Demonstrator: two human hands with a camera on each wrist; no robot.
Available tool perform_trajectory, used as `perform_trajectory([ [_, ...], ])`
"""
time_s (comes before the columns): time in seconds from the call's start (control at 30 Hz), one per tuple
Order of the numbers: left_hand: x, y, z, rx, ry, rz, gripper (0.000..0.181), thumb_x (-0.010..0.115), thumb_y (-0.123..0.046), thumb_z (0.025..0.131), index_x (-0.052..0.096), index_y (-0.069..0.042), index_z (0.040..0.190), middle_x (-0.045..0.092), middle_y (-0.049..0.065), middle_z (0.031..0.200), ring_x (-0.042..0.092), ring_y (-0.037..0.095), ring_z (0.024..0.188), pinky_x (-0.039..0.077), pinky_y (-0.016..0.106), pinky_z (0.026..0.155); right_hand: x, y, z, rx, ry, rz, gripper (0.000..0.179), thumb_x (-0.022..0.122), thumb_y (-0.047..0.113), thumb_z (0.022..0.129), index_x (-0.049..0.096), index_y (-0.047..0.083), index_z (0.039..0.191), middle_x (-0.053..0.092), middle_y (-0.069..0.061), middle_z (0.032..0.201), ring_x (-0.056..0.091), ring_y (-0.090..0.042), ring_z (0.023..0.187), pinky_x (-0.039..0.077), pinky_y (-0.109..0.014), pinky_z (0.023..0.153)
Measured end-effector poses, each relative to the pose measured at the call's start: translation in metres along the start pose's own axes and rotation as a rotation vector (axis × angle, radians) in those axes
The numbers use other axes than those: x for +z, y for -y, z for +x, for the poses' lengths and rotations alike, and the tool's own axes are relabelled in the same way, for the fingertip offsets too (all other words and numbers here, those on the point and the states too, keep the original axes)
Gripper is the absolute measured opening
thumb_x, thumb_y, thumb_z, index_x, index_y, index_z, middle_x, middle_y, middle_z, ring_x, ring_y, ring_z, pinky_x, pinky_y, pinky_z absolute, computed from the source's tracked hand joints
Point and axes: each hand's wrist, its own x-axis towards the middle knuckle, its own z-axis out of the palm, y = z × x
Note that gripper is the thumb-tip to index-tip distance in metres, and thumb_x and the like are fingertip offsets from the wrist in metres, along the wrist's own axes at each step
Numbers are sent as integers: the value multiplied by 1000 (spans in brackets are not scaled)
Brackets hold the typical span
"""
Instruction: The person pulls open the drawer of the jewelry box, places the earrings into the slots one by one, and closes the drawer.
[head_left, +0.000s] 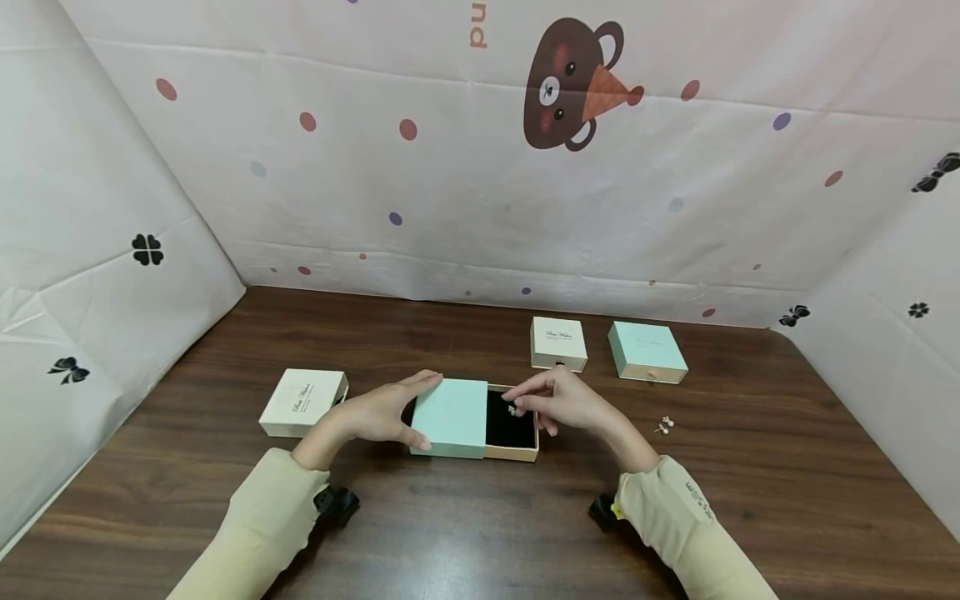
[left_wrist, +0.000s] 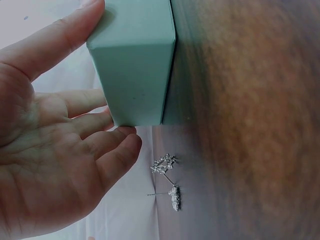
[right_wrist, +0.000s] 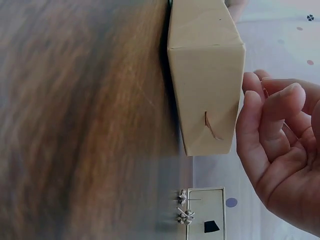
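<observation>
I see the left hand [head_left: 377, 412] grip a smooth, square, mint-green box [head_left: 453, 417]; the right hand [head_left: 567, 402] pinches a shiny silver earring [head_left: 512, 411].

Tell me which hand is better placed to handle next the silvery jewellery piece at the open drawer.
Probably the right hand: its fingers are at the silvery jewellery piece, by the black lining of the drawer. The left hand grips the mint sleeve, farther away.

head: bright, soft glare on tabletop [head_left: 438, 550] | wrists: dimmer, tabletop smeared by blur
</observation>
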Motion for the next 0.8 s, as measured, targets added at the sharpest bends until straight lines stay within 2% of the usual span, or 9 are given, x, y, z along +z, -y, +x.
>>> perform_trajectory([
  [0.1,0,0,0,0,-1,4,90,75,-19,76,19,1,144,12,22,149,17,36,135,25,51,103,0,0,0,13,7,1,22,56,4,89,64,-7,106,68,-17,87,47,-9,39,47,-28,45],
  [0.37,0,0,0,-5,-3,8,90,75,-19,76,19,1,144,13,21,149,18,36,135,26,51,103,1,3,0,64,21,-34,22,65,9,84,66,-2,104,70,-12,82,47,-10,38,46,-28,46],
  [0.67,0,1,0,-2,-1,3,91,75,-20,76,19,1,144,12,22,149,17,36,135,25,52,103,4,1,0,44,-29,-100,19,72,6,77,71,1,94,66,-6,75,37,-6,37,36,-22,38],
  [0.8,0,1,0,-1,3,0,91,75,-20,76,18,1,144,11,22,149,16,36,135,25,52,103,6,2,0,79,-39,-127,15,71,5,77,72,2,92,66,-4,74,41,-6,38,35,-21,37],
])
